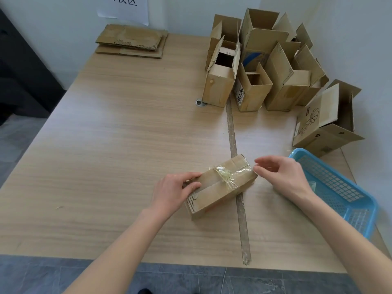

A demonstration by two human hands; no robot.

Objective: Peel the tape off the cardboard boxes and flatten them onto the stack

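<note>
Brown cardboard box [220,185]; blue basket [350,200]; pale wood-grain table [106,145].

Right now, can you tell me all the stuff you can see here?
taped box: one, brown, near table edge, lying across the table seam.
clear tape: crumpled band wrapped around that box.
open boxes: about eight, brown, clustered at far right of table.
flat cardboard stack: one pile, brown, far left of table.
basket: one, blue plastic, right table edge.
table: one, light wood.
paper sign: one, white, on wall behind stack.
left hand: grips the box's near end.
right hand: fingers pinching at the tape's end by the box's far corner.
</note>
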